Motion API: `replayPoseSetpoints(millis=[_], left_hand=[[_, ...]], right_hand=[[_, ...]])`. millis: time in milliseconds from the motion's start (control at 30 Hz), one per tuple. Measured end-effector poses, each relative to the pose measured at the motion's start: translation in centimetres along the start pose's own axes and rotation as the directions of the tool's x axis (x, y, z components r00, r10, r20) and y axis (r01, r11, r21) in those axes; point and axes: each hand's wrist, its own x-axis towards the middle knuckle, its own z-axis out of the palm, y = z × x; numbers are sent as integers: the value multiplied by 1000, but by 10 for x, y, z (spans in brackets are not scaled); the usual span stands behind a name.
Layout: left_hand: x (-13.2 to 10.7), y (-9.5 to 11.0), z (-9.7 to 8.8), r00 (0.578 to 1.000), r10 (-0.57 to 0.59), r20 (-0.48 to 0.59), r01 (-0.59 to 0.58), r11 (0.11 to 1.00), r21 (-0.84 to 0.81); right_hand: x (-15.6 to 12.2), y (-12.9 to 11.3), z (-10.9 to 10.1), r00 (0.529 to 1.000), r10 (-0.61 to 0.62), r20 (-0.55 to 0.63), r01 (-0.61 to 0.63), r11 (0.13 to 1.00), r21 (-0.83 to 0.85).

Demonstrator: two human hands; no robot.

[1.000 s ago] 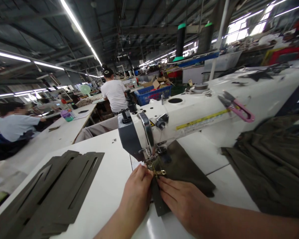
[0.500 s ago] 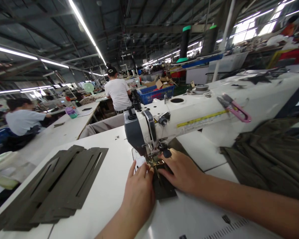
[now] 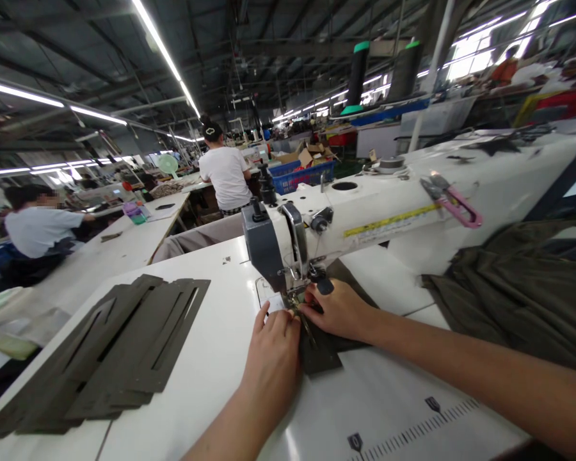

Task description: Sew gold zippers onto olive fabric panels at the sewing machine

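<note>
Dark olive fabric piece (image 3: 322,358) under presser foot of white industrial sewing machine (image 3: 388,214), left hand (image 3: 273,349) flat, fingers extended, pressing its left edge, right hand (image 3: 340,312) flat on it beside needle.

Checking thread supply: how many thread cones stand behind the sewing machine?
2: the left cone and the right cone, side by side on the raised stand. Others may be hidden.

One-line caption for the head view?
Left hand and right hand press olive fabric piece flat at white sewing machine.
</note>
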Motion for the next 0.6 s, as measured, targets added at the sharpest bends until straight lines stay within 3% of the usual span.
replayPoseSetpoints(millis=[433,600], left_hand=[[4,0,-3,998,6,62,-9,999,52],[6,-1,-6,997,24,79,-27,999,43]], right_hand=[[7,0,-1,984,140,108,-142,990,17],[7,-8,-1,959,257,119,-256,966,-21]])
